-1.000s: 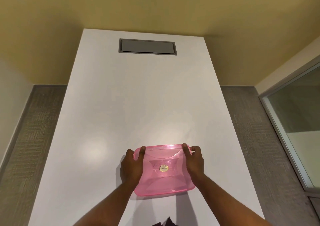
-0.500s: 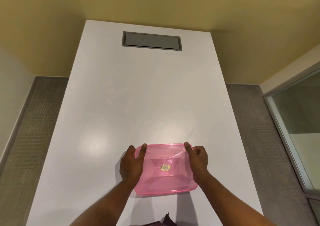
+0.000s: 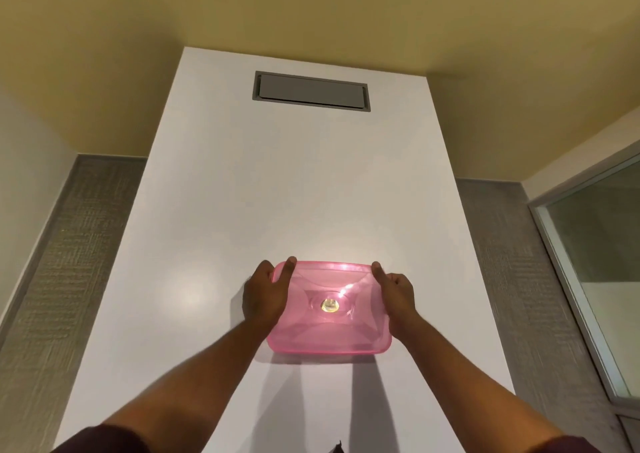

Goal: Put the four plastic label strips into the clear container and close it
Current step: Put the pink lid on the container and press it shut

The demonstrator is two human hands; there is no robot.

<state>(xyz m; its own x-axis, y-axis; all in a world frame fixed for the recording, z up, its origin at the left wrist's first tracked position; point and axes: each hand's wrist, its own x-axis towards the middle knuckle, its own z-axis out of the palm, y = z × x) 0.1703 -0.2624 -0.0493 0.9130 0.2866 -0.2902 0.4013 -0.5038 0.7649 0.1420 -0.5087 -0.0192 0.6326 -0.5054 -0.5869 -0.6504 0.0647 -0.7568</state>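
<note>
A translucent pink lid (image 3: 330, 308) covers the container near the front of the white table (image 3: 294, 189). A small gold sticker (image 3: 329, 304) marks the lid's middle. My left hand (image 3: 265, 295) grips the container's left side with its thumb on the lid's far left corner. My right hand (image 3: 394, 295) holds the right side, thumb on the far right corner. The label strips are not visible; what lies under the lid cannot be made out.
A grey recessed hatch (image 3: 311, 91) is set into the table's far end. Grey carpet (image 3: 69, 262) runs along both sides of the table. A glass partition (image 3: 595, 262) stands at the right. Yellow wall lies behind.
Both hands keep their grip on the lidded container. The view has tilted down a little, so the table and hatch sit lower in the frame.
</note>
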